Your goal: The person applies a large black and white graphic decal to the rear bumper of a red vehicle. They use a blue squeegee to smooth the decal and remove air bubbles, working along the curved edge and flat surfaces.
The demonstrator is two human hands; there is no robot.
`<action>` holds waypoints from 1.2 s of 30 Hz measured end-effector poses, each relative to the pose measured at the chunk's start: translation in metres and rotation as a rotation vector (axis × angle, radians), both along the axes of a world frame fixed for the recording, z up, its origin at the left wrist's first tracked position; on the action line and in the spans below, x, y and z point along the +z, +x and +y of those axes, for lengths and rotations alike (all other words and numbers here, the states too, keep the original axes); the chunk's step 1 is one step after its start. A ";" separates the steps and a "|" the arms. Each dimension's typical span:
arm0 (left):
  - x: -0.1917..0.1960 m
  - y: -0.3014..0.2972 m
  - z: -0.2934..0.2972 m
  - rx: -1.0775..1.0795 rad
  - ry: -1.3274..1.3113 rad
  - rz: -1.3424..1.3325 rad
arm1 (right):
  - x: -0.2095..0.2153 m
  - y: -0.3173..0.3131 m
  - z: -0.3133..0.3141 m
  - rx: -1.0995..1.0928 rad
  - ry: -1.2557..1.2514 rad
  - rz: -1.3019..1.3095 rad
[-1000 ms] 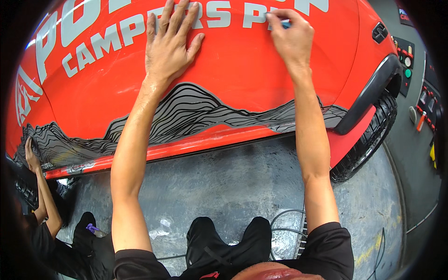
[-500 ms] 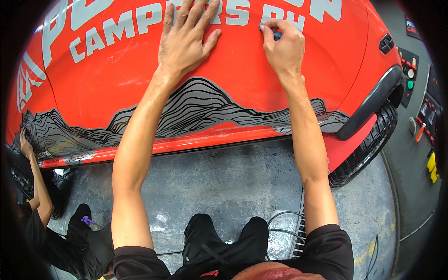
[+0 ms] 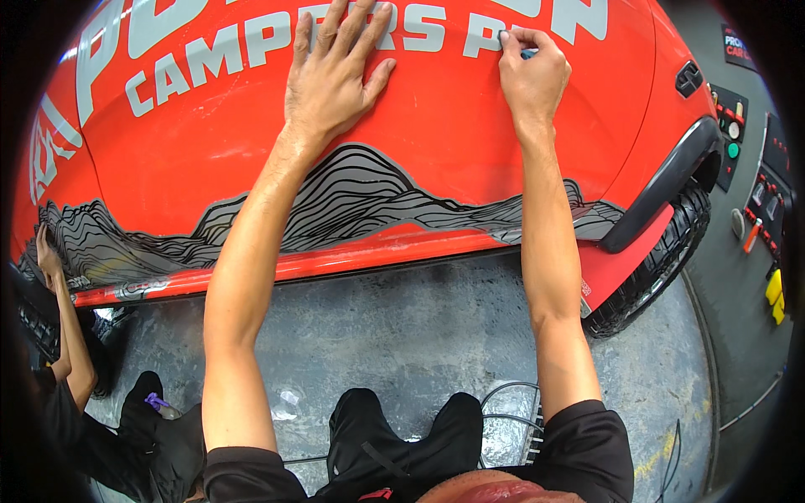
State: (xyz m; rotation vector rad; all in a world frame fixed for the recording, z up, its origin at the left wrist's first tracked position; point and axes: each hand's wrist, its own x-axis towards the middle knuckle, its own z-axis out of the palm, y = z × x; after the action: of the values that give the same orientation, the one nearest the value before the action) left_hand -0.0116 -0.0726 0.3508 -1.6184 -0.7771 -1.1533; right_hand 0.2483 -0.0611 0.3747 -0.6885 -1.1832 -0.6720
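Note:
In front of me is the glossy red side of a vehicle (image 3: 444, 117) with large pale grey lettering (image 3: 251, 42). My left hand (image 3: 329, 88) lies flat on this panel, fingers spread over part of the lettering, holding nothing. To its right, my right hand (image 3: 535, 80) pinches a small blue piece (image 3: 528, 54) against the panel, beside the end of the lower row of letters. Most of the piece is hidden by the fingers, so its kind cannot be made out. Below both hands runs a grey and black mountain-line decal (image 3: 352, 184).
At the far left, another person's hand (image 3: 49, 258) touches the decal's lower end. A black tyre (image 3: 662, 268) and wheel-arch trim (image 3: 671, 184) stand at right. Cables (image 3: 503, 387) lie on the wet grey floor (image 3: 402, 318). Tools hang on the right wall (image 3: 755, 226).
My right hand has slid to the right and slightly up along the lettering with the blue piece. My left hand stays in place.

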 end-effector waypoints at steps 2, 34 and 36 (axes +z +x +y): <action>0.000 0.000 0.002 -0.010 -0.006 -0.014 | 0.006 -0.005 -0.002 0.026 -0.011 0.002; -0.004 -0.008 0.031 -0.124 0.115 0.023 | -0.022 -0.077 0.006 0.097 0.060 -0.098; -0.003 -0.007 0.032 -0.135 0.153 0.030 | -0.026 -0.091 0.011 0.078 0.095 -0.133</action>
State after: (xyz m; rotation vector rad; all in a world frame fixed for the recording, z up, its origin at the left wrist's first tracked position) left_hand -0.0189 -0.0407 0.3479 -1.5752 -0.5532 -1.2493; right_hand 0.1577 -0.0500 0.3491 -0.5215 -1.2853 -0.7120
